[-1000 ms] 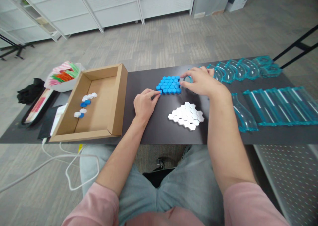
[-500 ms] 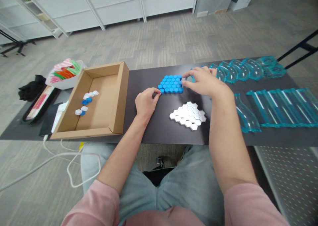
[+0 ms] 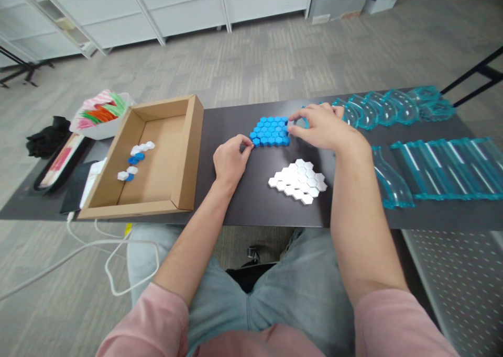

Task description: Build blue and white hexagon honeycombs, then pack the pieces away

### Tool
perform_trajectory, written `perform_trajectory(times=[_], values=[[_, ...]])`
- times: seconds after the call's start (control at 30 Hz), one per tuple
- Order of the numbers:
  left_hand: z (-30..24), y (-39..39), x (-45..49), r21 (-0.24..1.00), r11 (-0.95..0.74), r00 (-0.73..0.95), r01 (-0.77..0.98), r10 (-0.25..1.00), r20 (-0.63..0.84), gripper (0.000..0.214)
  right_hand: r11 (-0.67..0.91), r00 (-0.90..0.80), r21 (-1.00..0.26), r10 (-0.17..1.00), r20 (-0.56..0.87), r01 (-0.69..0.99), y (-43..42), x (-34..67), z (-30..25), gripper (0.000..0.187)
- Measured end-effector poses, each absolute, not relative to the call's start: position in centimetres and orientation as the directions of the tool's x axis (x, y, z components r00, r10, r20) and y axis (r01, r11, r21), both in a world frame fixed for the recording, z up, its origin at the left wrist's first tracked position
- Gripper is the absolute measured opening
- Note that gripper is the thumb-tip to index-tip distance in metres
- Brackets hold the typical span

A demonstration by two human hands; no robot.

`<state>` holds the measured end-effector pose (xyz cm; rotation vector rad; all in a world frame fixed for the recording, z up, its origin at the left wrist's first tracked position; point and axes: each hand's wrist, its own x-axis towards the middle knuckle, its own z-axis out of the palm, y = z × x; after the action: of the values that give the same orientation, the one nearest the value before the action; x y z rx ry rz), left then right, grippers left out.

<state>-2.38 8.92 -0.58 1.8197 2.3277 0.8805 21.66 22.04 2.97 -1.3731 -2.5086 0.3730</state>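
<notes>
A patch of blue hexagon tiles [image 3: 271, 131] lies on the black table [image 3: 251, 200], fitted together like a honeycomb. My left hand [image 3: 229, 159] rests curled at the patch's near left corner, thumb and forefinger pinched against the corner tile. My right hand [image 3: 321, 128] presses its fingertips against the patch's right edge, fingers bent and close together. A patch of white hexagon tiles [image 3: 299, 181] lies nearer to me, between my forearms, untouched.
An open cardboard box [image 3: 189, 153] at the left holds a few loose white and blue hexagons [image 3: 134, 160]. Clear blue curved and straight track pieces [image 3: 440, 166] fill the table's right side. A tub of coloured sticks [image 3: 102, 115] and dark items sit far left.
Both hands stay at the blue patch; the left thumb and forefinger have closed tighter on its corner. The view has shifted slightly.
</notes>
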Motion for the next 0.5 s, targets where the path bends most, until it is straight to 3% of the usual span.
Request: perform_trajectory(times=[0.5], values=[[-0.62,9.02,-2.52,0.433,0.136,-0.281,0.891,0.915,0.289,0.001,0.519,-0.520,-0.339,0.849,0.096,0.784,21.97,21.68,3.12,0.049]])
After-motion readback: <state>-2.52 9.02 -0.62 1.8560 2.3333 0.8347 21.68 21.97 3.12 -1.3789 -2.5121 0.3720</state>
